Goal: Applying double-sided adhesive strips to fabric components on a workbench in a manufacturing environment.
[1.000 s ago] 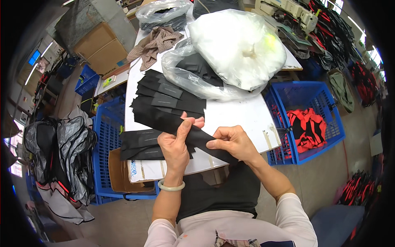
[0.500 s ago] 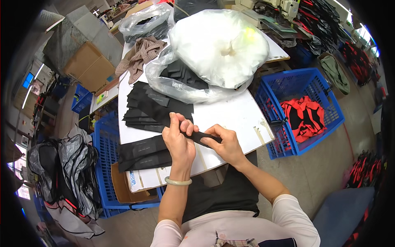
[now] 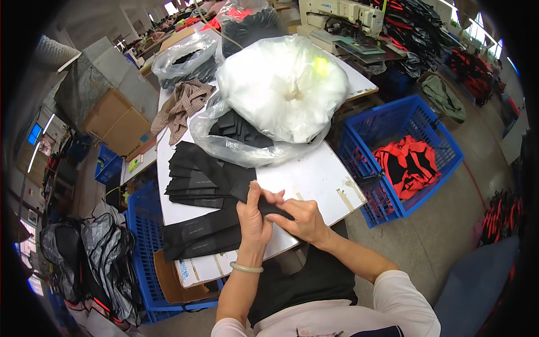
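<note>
A black fabric piece point(image 3: 274, 210) is gripped between my two hands above the near part of the white table point(image 3: 297, 174). My left hand point(image 3: 255, 219) is closed on it with the thumb pointing up. My right hand point(image 3: 303, 220) pinches the same piece close by, the two hands almost touching. Part of the cloth is hidden by the fingers. To the left, flat black fabric pieces point(image 3: 191, 178) lie fanned in a stack. A second pile of black pieces point(image 3: 202, 235) lies nearer me, next to my left wrist.
A bulging white plastic bag point(image 3: 281, 84) rests on an open clear bag point(image 3: 219, 147) of black pieces. A brown checked cloth point(image 3: 185, 106) lies at the far left. Blue crates flank the table; the right crate point(image 3: 401, 210) contains red-and-black garments point(image 3: 407, 165). A sewing machine point(image 3: 348, 17) stands behind.
My right hand has come in closer to the left, and both sit slightly farther right in the picture. The whole view has shifted, with the table now lower in it.
</note>
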`<state>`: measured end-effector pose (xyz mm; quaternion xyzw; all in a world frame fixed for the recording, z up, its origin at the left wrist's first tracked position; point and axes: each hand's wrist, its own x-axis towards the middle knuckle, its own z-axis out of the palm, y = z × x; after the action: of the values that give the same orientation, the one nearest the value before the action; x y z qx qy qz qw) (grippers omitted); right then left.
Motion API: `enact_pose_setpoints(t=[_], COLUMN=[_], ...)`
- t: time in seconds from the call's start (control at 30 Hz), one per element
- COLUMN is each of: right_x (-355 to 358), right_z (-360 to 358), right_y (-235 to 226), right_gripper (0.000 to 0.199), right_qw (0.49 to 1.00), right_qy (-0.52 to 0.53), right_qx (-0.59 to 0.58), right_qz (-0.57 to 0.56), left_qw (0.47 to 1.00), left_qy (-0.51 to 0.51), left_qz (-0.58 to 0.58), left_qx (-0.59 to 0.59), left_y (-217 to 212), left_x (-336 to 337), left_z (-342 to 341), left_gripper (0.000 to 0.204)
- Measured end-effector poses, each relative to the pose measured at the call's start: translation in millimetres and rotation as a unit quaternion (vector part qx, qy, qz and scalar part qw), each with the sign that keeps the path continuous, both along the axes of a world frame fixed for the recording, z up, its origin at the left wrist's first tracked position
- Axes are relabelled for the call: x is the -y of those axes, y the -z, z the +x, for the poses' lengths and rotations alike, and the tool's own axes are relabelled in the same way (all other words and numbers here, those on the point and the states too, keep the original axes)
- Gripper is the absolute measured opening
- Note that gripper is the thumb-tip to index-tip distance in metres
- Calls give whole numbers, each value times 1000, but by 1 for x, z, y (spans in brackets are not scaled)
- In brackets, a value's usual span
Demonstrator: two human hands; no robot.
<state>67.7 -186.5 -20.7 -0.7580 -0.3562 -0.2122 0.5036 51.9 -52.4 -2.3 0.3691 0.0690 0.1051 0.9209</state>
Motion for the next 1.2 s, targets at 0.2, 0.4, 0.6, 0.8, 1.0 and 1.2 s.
enact_pose_setpoints(t=[0.2, 0.4, 0.6, 0.8, 1.0, 1.2], right_x=[6, 4, -10, -4, -6, 0], right_z=[12, 24, 7, 12, 8, 11], right_y=[-6, -8, -7, -5, -6, -14], right_gripper=[35, 15, 15, 21, 28, 40], right_qw=[924, 827, 993, 997, 1000, 999], right_qy=[-139, -199, -12, -9, -5, -24], right_qx=[-347, -484, -115, -73, 24, -26], right_qz=[79, 206, 2, 10, -13, -18], left_qw=[997, 998, 997, 986, 993, 990], left_qy=[15, -44, -25, -128, -71, -55], left_qz=[-73, -22, -60, -100, -91, -121], left_qx=[10, 34, 29, -21, 9, 47], left_y=[5, -11, 14, -19, -2, -13], left_x=[-4, -2, -27, 3, -17, -7], left_z=[4, 8, 11, 12, 7, 12], left_gripper=[32, 43, 50, 56, 55, 47])
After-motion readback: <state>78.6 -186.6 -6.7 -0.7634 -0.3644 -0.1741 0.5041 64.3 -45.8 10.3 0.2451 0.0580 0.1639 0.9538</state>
